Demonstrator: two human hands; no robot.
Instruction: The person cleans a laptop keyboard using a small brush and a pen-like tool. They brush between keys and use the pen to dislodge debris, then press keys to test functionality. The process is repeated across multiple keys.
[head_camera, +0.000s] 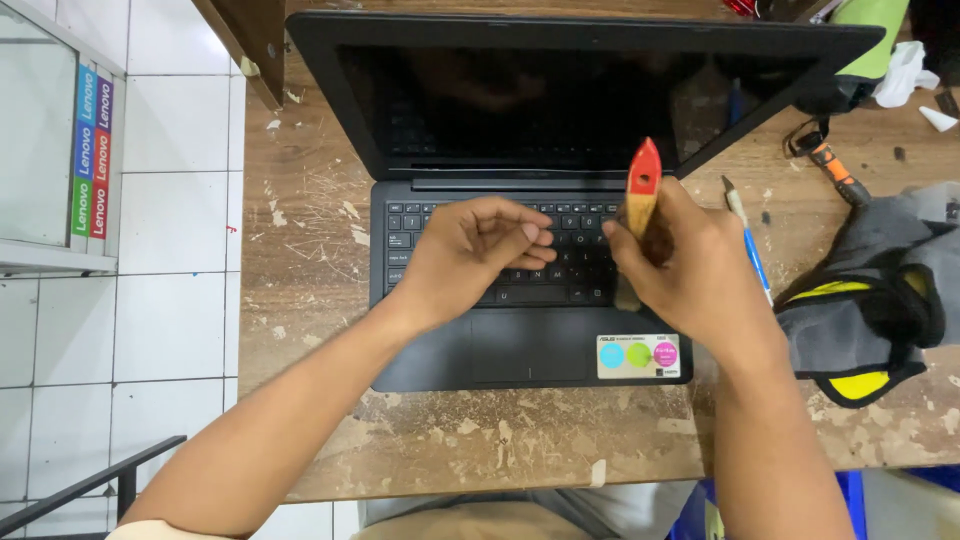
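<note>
An open dark laptop (530, 355) lies on a worn wooden table (300, 270), its screen black. My right hand (690, 265) grips a paintbrush (642, 185) with a red-tipped wooden handle, bristles down at the right side of the keyboard (575, 250). My left hand (475, 255) rests over the middle of the keyboard with fingers curled and holds nothing that I can see. A sticker with coloured circles (638, 355) sits on the palm rest at lower right.
A thin blue-handled tool (750, 250) lies right of the laptop. A grey, black and yellow bag (880, 300) sits at the right edge. An orange-handled tool (835, 170) and white scraps lie at upper right. White tiled floor lies to the left.
</note>
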